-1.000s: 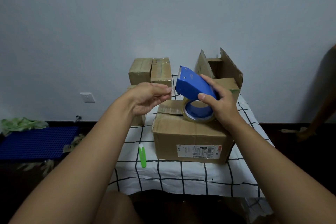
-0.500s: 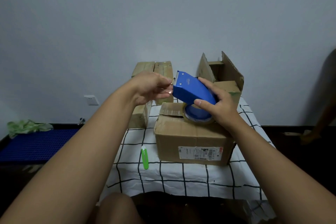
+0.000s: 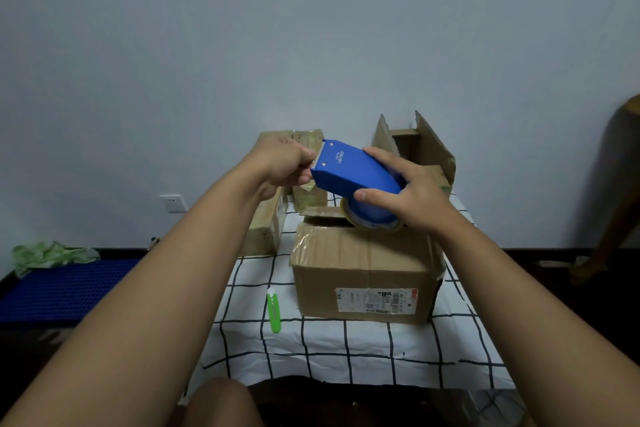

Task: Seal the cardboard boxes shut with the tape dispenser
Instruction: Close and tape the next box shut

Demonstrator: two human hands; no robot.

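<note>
From the head view, the blue plastic tape dispenser with its roll of clear brownish tape (image 3: 360,180) is held up in the air just above the far top edge of the nearest brown cardboard box with a white shipping label (image 3: 367,270), which sits on the white black-checked cloth of the surface (image 3: 346,347). The dispenser's long axis runs from lower right to upper left, the roll end down at the right over the box and the blade end up at the left. The right hand (image 3: 412,198) wraps the roll end, thumb on the near side and fingers curled over the top. The left hand (image 3: 282,166) is at the blade end, fingers bunched as if pinching the loose tape end; the tape itself is too faint to confirm. The left hand is thus the nearer one to the tape's free end, and the box lies below and slightly nearer than both hands. Its far flap looks partly raised, so the seam does not appear sealed. Probably the next move is drawing tape out and down to the box top. A green utility knife (image 3: 273,312) lies left of the box, taped boxes (image 3: 308,184) stand far left, and an open-flapped cardboard box (image 3: 422,146) stands far right.
</note>
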